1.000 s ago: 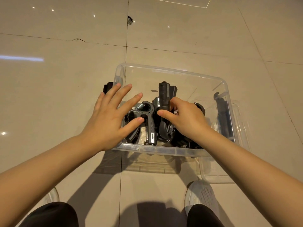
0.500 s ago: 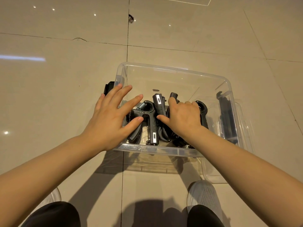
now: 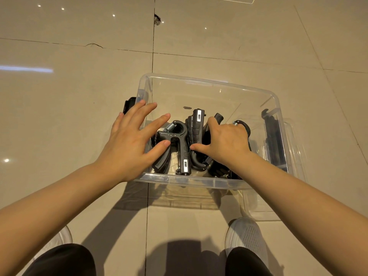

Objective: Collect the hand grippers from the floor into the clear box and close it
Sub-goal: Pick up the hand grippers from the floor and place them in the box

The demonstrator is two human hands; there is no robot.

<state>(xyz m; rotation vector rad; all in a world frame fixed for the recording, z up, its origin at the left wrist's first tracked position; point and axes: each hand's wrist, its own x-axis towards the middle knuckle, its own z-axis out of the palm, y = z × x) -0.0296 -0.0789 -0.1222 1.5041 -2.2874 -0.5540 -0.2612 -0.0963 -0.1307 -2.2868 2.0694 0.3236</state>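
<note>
— Stock check: where are your hand grippers (image 3: 179,146)?

— In the clear box (image 3: 209,84), near-left half; floor (image 3: 59,96) shows none loose.

— Your hands?

— Left hand (image 3: 131,140) spread flat, holding nothing; right hand (image 3: 223,140) fingers curl onto the pile, grasp unclear.

— Outstanding?

— Lid (image 3: 294,176), at the box's right, likely still to fit.

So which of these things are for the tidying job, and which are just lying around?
For the job:
- clear box, still open
- hand grippers piled inside it
- clear lid on the floor at the box's right
- left hand, fingers spread
- right hand, resting on the grippers

Just there:
- white shoes
- tiled floor
</note>
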